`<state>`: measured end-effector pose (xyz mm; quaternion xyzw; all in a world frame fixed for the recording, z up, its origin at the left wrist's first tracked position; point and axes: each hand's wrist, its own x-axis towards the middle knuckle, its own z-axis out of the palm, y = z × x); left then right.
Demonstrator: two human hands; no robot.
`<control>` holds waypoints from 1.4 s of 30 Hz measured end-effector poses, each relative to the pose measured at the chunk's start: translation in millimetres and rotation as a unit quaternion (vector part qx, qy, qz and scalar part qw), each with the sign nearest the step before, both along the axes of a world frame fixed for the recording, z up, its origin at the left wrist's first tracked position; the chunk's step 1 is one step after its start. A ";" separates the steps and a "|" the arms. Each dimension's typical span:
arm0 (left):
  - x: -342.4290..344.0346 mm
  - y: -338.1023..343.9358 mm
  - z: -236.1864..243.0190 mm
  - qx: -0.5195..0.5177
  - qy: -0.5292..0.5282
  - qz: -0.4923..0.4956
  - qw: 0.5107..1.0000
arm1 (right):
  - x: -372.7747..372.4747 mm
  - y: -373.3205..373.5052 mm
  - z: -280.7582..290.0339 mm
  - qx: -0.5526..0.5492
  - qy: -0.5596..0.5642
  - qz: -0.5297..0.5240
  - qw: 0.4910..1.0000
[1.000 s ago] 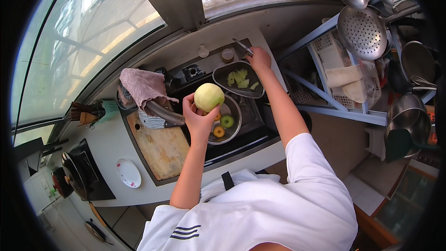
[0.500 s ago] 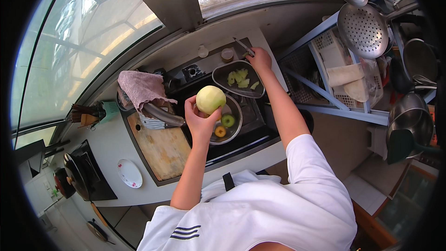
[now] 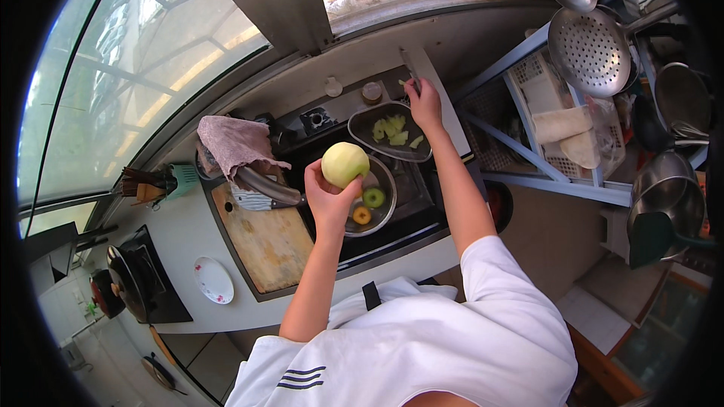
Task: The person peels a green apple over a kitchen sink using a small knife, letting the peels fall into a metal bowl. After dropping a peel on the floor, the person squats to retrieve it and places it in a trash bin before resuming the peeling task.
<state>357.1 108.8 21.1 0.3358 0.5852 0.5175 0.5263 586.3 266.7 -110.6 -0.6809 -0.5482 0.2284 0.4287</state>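
Apparently mostly peeled: pale apple held in left fingers, one green patch remaining. Right fingers grip a knife. Peelings in tray just nearer than those; unpeeled green apple in bowl below left fingers.

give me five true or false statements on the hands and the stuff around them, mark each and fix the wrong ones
1. The left hand holds a round, pale green, largely peeled fruit. True.
2. The right hand is empty. False: it holds a slim grey tool.
3. Pale green peelings lie in a grey, rounded-triangular tray. True.
4. The round silver metal bowl holds only green fruit. False: a yellow-orange round fruit lies there too.
5. A white plate with red floral marks lies left of the rectangular wooden cutting board. True.
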 end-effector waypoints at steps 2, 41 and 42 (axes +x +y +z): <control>0.9 2.1 -1.2 -0.013 -0.016 0.009 1.000 | 0.7 -31.9 7.6 0.007 0.080 0.010 0.997; 5.3 35.4 1.7 -0.009 -0.239 -0.028 0.971 | -10.9 -121.5 39.7 -0.306 -0.201 0.101 0.925; 3.6 36.8 -0.2 -0.016 -0.262 -0.022 0.965 | -13.6 -120.0 55.5 -0.282 -0.187 0.046 0.940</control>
